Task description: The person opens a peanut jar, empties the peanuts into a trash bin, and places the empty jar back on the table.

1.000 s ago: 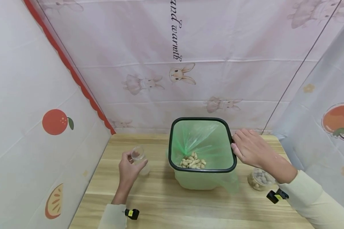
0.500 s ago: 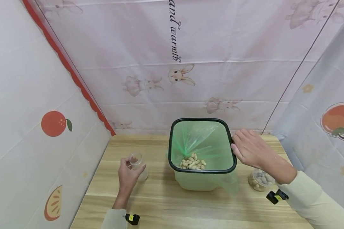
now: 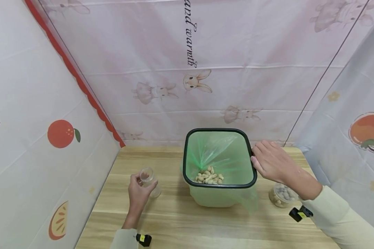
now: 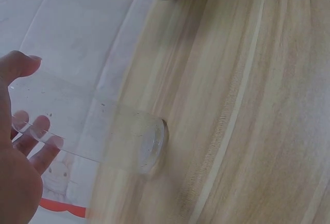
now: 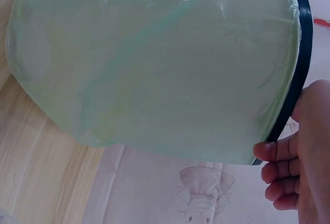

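At the wooden table, left hand around a clear jar, right hand around a black bin rim.

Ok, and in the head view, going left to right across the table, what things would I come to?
Cup, held in the left hand → bin, held by the right hand → tub, partly behind the right forearm.

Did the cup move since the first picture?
Yes, slightly. In the head view, the cup in the left hand is lower, farther from the table's far edge.
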Demonstrator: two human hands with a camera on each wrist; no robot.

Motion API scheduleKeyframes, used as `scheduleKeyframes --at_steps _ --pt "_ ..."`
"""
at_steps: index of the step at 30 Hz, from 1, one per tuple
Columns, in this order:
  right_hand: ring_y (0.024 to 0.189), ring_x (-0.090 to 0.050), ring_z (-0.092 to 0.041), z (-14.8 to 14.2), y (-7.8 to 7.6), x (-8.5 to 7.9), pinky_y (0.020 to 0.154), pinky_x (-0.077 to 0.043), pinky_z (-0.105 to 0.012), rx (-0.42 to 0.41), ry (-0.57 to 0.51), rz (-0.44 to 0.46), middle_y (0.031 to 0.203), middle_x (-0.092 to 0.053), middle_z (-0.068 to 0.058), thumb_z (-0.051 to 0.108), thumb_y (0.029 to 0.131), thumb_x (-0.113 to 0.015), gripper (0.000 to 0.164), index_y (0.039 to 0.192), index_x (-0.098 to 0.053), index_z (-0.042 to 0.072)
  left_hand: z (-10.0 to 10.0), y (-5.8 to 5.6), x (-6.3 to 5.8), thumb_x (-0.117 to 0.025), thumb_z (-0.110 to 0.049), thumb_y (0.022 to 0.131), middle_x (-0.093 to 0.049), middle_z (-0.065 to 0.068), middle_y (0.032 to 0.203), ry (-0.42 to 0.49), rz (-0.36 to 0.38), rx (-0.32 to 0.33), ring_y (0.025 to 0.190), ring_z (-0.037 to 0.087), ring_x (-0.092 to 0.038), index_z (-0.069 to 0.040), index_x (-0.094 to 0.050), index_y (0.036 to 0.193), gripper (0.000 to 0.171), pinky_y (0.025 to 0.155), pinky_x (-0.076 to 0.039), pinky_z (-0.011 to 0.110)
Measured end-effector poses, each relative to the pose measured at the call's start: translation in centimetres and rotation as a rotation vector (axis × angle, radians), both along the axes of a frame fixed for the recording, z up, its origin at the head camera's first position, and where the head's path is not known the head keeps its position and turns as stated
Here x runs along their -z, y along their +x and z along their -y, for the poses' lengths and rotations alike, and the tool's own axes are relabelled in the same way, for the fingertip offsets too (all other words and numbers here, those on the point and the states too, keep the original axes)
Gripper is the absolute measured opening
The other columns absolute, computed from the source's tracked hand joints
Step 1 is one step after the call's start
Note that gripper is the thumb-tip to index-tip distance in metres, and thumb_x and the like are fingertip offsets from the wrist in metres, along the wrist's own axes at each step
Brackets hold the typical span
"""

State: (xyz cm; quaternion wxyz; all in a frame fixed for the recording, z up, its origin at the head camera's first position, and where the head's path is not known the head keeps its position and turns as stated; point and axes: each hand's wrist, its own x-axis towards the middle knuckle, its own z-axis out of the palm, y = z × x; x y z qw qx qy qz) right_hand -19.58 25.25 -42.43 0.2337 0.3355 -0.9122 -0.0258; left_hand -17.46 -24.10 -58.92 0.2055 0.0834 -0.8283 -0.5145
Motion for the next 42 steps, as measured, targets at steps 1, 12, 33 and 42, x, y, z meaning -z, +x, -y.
scheduleKeyframes --at_steps 1,12,33,42 --pt "0.079 -0.046 -0.028 0.0 0.0 0.0 0.073 -0.038 -0.039 -0.002 -0.001 -0.001 0.081 -0.048 -0.008 0.02 0.096 -0.048 0.02 0.082 -0.053 0.007 0.0 0.0 0.1 -0.093 -0.006 0.073 -0.07 0.02 0.121 0.002 0.001 0.001 0.117 0.038 -0.068 0.001 -0.052 0.122 0.064 0.106 -0.052 0.057" --pt "0.08 -0.048 -0.029 0.0 0.0 0.1 0.073 -0.039 -0.041 -0.021 -0.012 -0.025 0.081 -0.049 -0.009 0.021 0.097 -0.046 0.022 0.082 -0.054 0.006 0.3 0.1 0.4 -0.092 -0.005 0.075 -0.068 0.022 0.125 0.012 0.002 0.006 0.122 0.041 -0.066 0.002 -0.049 0.125 0.067 0.107 -0.051 0.058" --pt "0.08 -0.048 -0.03 0.1 0.2 -0.1 0.073 -0.039 -0.042 -0.002 -0.022 -0.01 0.081 -0.051 -0.009 0.02 0.096 -0.049 0.02 0.081 -0.053 0.007 0.5 0.2 1.2 -0.087 -0.003 0.08 -0.063 0.02 0.13 0.037 -0.016 0.072 0.129 0.039 -0.06 0.001 -0.046 0.137 0.07 0.114 -0.046 0.057" --pt "0.08 -0.047 -0.029 0.1 0.2 0.1 0.073 -0.038 -0.041 0.007 -0.035 0.001 0.08 -0.05 -0.008 0.02 0.096 -0.051 0.02 0.081 -0.053 0.007 0.6 0.4 1.3 -0.087 -0.004 0.08 -0.062 0.021 0.133 0.02 -0.023 0.082 0.13 0.042 -0.06 0.003 -0.044 0.139 0.073 0.114 -0.047 0.057"
